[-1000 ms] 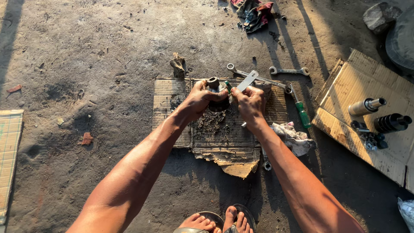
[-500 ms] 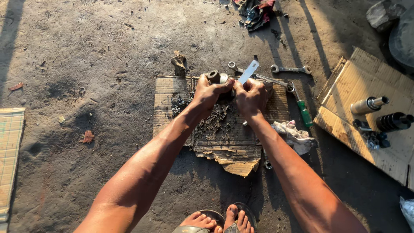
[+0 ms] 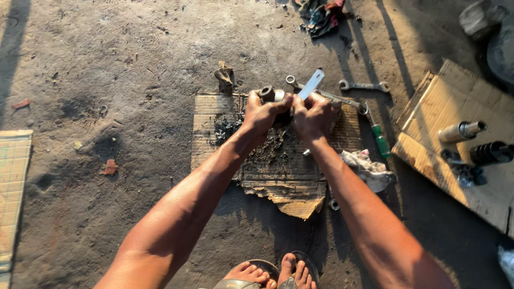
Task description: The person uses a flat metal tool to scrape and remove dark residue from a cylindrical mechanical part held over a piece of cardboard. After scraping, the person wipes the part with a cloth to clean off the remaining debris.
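Observation:
My left hand [image 3: 263,113] grips a dark, greasy round metal part [image 3: 267,94] held over a torn piece of cardboard [image 3: 214,119] on the ground. My right hand [image 3: 313,115] is closed on a flat pale blade-like tool [image 3: 311,84] whose end sticks up and away from me; its lower end meets the metal part between my hands. Black grease and grit [image 3: 229,127] lie on the cardboard below. Most of the part is hidden by my fingers.
Wrenches [image 3: 364,85] and a green-handled screwdriver [image 3: 380,139] lie beyond and right of the cardboard. A dirty rag [image 3: 369,168] sits at right. A second cardboard sheet [image 3: 428,115] holds cylindrical metal parts [image 3: 461,131]. Cloth pile [image 3: 321,13] far off. My sandalled feet [image 3: 270,273] below.
Both hands have stayed together over the cardboard. The pale tool in my right hand has tilted more upright and shifted slightly to the right.

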